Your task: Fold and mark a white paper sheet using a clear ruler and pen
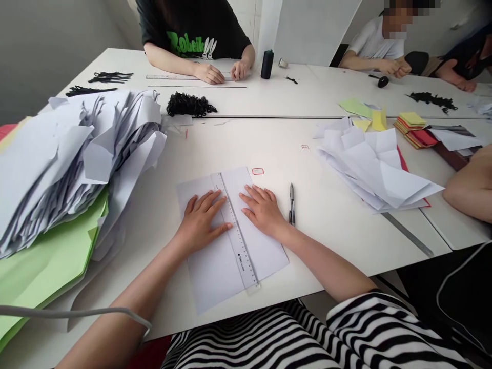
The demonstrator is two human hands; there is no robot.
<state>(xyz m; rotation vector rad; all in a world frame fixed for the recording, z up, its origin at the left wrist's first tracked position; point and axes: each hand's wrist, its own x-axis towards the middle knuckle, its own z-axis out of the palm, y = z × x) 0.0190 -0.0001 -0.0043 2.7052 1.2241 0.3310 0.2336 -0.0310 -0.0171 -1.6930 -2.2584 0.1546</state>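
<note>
Nearest me are my striped clothes (246, 341), cut off at the bottom, and a cable (103, 309) crossing in front of my left forearm. The ruler (245, 261) lies slantwise on a white sheet (211, 274) on the desk (319, 256), its near end reaching just past the sheet's edge, its length running away from me between my two hands. My left hand (202, 218) rests flat with fingers spread, thumb and fingertips on the ruler's left side, hiding bits of that edge. My right hand (264, 209) is also flat and loose on the sheet, just right of the ruler; I grasp nothing in either. The ruler's print is too small to read. A pen (292, 205) lies just beyond my right wrist, to its right. On my left, green paper (57, 269) under a heap of white paper (49, 148) runs out of view; on my right, crumpled paper (369, 164) covers one end of a grey strip (409, 236). Farther off sit a bunch of black cord (188, 104) and a dark spool (267, 64). Across from me a person (196, 31) has both hands near another ruler (169, 77); their head is cut off, and I can't make out what their fingers hold.
</note>
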